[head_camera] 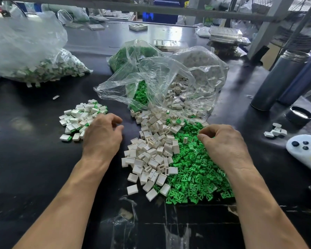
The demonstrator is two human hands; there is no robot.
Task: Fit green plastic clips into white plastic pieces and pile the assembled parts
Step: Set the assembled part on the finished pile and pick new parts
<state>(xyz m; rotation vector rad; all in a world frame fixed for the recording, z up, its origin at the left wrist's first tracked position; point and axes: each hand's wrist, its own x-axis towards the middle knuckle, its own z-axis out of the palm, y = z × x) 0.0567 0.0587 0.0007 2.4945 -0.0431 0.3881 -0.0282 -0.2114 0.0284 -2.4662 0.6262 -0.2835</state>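
A heap of loose white plastic pieces [151,151] lies in the middle of the dark table, with a spread of green clips [192,169] to its right. A pile of assembled white-and-green parts [81,119] sits to the left. My left hand [102,135] hovers at the right edge of that pile, fingers loosely curled, nothing visible in it. My right hand [223,142] rests on the green clips with fingers curled down into them; whether it holds a clip is hidden.
An open clear bag [160,83] of white pieces and green clips spills toward me. A bag of assembled parts [43,69] lies far left. Two metal flasks [280,78], a lid [299,115], several white pieces [276,132] and a white controller [305,150] are at right.
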